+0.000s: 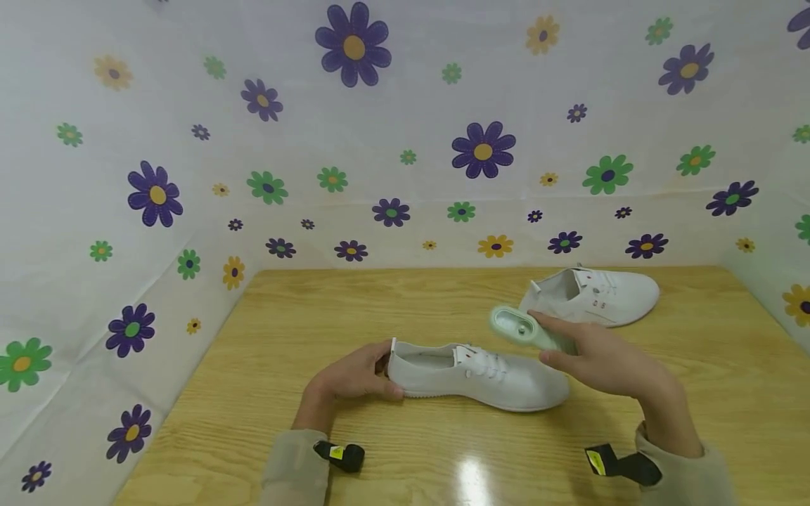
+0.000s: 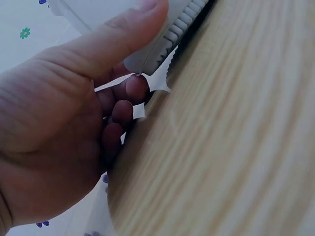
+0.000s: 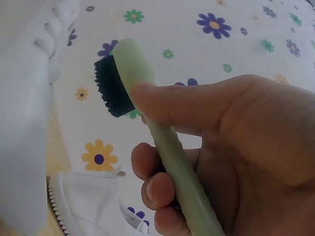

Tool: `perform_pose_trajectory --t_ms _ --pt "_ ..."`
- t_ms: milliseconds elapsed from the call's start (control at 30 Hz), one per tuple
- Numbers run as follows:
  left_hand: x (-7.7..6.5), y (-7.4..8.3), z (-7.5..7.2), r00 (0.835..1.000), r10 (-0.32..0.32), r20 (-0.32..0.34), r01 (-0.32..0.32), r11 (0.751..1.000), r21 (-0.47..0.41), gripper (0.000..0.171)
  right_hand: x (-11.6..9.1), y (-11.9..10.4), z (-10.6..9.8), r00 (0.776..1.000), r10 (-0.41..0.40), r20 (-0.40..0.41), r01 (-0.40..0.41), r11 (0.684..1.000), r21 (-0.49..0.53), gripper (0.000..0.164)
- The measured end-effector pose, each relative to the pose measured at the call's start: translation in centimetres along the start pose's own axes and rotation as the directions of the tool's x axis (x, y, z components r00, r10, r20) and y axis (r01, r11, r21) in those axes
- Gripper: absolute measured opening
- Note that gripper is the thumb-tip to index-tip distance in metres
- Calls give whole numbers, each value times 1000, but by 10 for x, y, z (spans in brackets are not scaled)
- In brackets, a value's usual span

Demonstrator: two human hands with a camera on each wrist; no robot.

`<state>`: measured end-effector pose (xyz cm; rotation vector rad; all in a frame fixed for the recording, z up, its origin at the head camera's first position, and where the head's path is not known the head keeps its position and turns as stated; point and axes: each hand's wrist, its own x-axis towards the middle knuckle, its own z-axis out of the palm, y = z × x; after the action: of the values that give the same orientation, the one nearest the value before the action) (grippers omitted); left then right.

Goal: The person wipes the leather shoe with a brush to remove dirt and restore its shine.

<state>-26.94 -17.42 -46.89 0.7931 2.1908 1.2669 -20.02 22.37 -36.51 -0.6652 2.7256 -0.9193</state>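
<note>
A white lace-up shoe [image 1: 528, 379] rests on the wooden table, toe to the right. My left hand [image 1: 356, 372] grips it by the heel; in the left wrist view the thumb [image 2: 123, 37] lies along the shoe's side, above the ridged sole [image 2: 172, 39]. My right hand [image 1: 607, 358] holds a pale green brush [image 3: 179, 172] by its handle, thumb against the back of the head. Dark bristles [image 3: 112, 87] face the shoe in the right wrist view, apart from it. From the head view, the brush head [image 1: 512, 325] hangs above the shoe's front part, its bristles hidden.
A second white shoe [image 1: 626, 295] stands at the back right of the table [image 1: 354, 302], behind the right hand. A white cloth with printed flowers [image 1: 405, 105] rises along the back and both sides. Black straps [image 1: 623, 465] circle both sleeves.
</note>
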Motion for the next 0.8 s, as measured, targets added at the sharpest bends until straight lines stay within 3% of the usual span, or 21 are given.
perform_pose_trajectory --t_ms 333,467,567,633,733,800 --pt "2 1 0 1000 -14 -2 14 1000 5 63 -5 10 4 1000 -4 3 4 1000 -27 58" --pt "3 2 -3 1000 -22 -1 22 997 71 57 -4 13 5 1000 -8 14 9 1000 -30 58" --pt "-2 4 -7 997 -63 -45 68 989 128 45 -4 14 6 1000 -6 28 7 1000 -24 57" --pt "-7 5 -9 987 -122 -103 131 987 94 37 -5 14 5 999 3 37 -2 1000 -21 57" --pt "-10 12 -8 966 -205 -155 197 978 -66 35 -7 15 2 998 30 53 -29 999 -30 58" --pt "-7 16 -5 959 -244 -148 216 959 -182 39 -8 15 0 997 45 59 -43 999 -30 58"
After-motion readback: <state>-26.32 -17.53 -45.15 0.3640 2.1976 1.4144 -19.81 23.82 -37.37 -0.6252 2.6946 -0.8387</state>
